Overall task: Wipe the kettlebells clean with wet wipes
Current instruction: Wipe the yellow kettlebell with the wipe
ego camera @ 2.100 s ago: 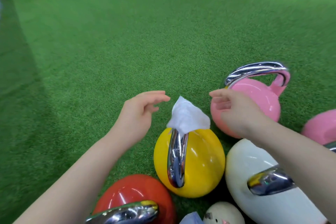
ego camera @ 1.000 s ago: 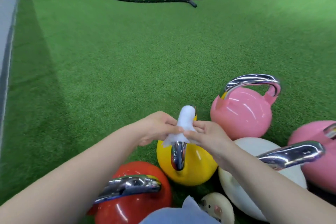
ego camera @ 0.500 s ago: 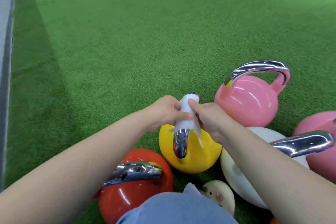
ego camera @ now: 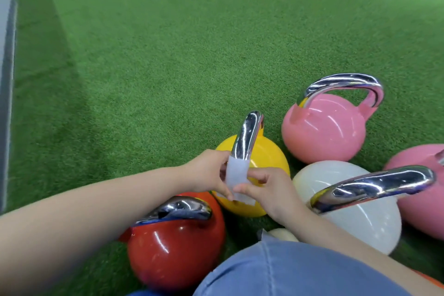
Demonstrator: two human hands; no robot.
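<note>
Left hand [ego camera: 209, 172] and right hand [ego camera: 266, 187] each pinch the wipe [ego camera: 236, 176] wrapped around the chrome handle [ego camera: 247, 137] of the yellow kettlebell [ego camera: 264, 158] on the turf [ego camera: 168, 67]; uneven pulling would probably slip the wipe off the handle.

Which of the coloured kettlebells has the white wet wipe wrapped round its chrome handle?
The yellow kettlebell: both hands, left hand and right hand, hold the white wet wipe round its handle. The red, white and pink ones have bare handles.
</note>
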